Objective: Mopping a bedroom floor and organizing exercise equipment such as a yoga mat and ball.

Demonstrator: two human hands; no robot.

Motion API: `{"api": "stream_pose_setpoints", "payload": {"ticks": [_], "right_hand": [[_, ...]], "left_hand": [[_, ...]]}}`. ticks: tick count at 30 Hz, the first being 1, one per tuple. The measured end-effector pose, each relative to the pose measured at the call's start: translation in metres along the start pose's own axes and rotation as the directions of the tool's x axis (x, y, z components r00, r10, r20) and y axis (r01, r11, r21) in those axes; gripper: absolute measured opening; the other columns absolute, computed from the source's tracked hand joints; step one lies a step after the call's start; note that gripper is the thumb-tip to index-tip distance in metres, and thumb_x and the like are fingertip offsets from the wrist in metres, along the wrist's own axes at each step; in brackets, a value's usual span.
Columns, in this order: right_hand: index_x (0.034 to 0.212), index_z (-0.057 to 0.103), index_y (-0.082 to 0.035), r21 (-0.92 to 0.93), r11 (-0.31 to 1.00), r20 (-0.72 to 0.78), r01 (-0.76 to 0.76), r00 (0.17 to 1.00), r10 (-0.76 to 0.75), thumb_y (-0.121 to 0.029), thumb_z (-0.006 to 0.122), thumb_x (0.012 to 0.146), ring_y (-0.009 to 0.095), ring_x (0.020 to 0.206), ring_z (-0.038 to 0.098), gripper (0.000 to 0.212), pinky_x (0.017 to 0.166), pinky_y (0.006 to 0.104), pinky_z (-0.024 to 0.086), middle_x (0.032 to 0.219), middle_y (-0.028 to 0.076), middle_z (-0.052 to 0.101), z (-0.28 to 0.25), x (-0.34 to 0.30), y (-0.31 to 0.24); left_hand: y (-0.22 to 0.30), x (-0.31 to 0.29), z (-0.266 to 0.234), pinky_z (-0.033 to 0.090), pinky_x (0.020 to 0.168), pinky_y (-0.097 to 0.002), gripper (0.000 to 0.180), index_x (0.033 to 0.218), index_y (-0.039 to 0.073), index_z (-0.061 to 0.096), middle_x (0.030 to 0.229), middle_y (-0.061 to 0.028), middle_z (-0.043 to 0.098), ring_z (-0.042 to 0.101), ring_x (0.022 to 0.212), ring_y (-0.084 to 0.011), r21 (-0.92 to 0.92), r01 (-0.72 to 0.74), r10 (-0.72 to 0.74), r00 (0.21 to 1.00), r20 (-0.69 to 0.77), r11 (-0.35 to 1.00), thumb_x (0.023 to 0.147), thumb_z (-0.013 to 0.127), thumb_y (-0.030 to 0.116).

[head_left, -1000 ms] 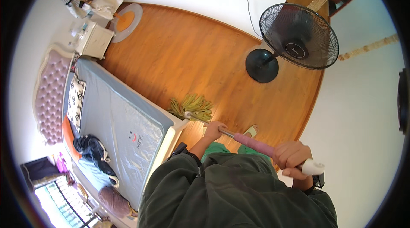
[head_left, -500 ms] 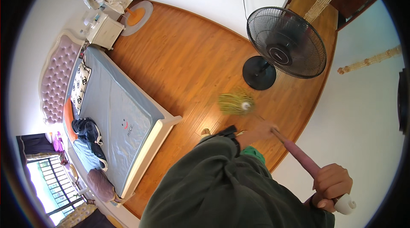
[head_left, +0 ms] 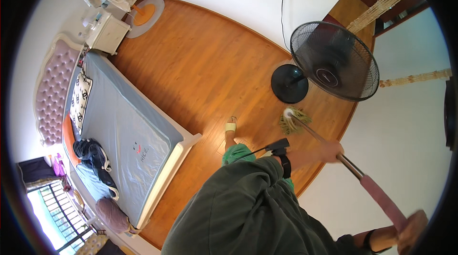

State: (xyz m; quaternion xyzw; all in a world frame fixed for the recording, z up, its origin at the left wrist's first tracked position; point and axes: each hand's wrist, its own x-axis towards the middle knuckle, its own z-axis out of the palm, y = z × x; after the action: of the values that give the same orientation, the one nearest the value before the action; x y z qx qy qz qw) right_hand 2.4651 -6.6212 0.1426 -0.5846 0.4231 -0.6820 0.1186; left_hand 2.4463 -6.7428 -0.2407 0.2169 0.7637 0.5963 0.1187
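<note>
A long-handled mop slants across the right side, with its yellow-green string head (head_left: 300,124) on the wooden floor, just below the fan's base. My left hand (head_left: 331,152) is closed around the metal shaft of the mop (head_left: 350,166), below its pink sleeve. Near the lower right rim, my right hand (head_left: 413,232) is wrapped round the top end of the handle, partly blurred. A black device (head_left: 278,146) and a dark band sit on my left wrist. My green sleeve (head_left: 224,197) fills the bottom middle.
A black standing fan (head_left: 290,84) stands just beyond the mop head, its cord running up the white wall. On the left is a bed (head_left: 143,126) with a plastic-covered mattress. A nightstand (head_left: 109,34) stands at its far end. My slippered foot (head_left: 231,125) shows mid-floor.
The mop head has swept to the right, closer under the fan. Both hands have moved right with the handle, and my foot has come into fuller view.
</note>
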Motion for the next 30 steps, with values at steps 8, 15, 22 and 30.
{"api": "stream_pose_setpoints", "payload": {"ticks": [8,15,22,30], "right_hand": [[0.064,0.038,-0.020,-0.163,0.837,-0.646,-0.523,0.697,0.310,-0.040,0.071,0.086,0.008,0.056,0.047,0.045,0.068,0.0289,0.039,0.053,-0.007,0.041,0.060,-0.053,0.100],[0.067,0.037,-0.020,-0.028,0.797,-0.638,-0.603,0.625,0.450,-0.049,0.072,0.082,0.017,0.081,0.043,0.048,0.087,0.0405,0.038,0.079,-0.002,0.040,0.103,-0.005,0.228],[0.082,0.059,-0.007,0.237,0.806,-0.377,-0.542,0.714,0.590,-0.030,0.075,0.083,0.030,0.099,0.060,0.028,0.107,0.0554,0.036,0.091,0.011,0.060,0.154,0.046,0.400],[0.086,0.059,-0.004,0.257,0.877,-0.431,-0.405,0.765,0.479,-0.024,0.073,0.086,0.027,0.095,0.060,0.025,0.101,0.0480,0.041,0.086,0.007,0.060,0.203,-0.010,0.404]], "left_hand": [[-0.125,-0.075,-0.119,0.048,0.066,-0.0471,0.013,0.076,0.011,0.067,0.074,-0.0125,0.065,0.064,0.076,-0.0343,0.171,0.086,-0.107,0.987,0.118,0.981,0.074,0.072,0.023],[-0.191,-0.163,-0.263,0.048,0.069,-0.0444,0.015,0.074,0.009,0.065,0.077,-0.0118,0.064,0.062,0.080,-0.0334,0.194,0.132,-0.068,0.949,-0.307,0.972,0.065,0.076,0.013],[-0.278,-0.304,-0.383,0.044,0.071,-0.0433,0.027,0.080,0.009,0.056,0.082,-0.0134,0.056,0.055,0.081,-0.0367,0.307,0.329,-0.020,0.710,-0.704,0.893,0.066,0.079,0.009],[-0.258,-0.366,-0.352,0.045,0.098,-0.0417,0.047,0.113,0.010,0.052,0.121,-0.0151,0.055,0.050,0.122,-0.0362,0.245,0.746,-0.504,0.617,-0.604,0.619,0.071,0.075,0.004]]}}
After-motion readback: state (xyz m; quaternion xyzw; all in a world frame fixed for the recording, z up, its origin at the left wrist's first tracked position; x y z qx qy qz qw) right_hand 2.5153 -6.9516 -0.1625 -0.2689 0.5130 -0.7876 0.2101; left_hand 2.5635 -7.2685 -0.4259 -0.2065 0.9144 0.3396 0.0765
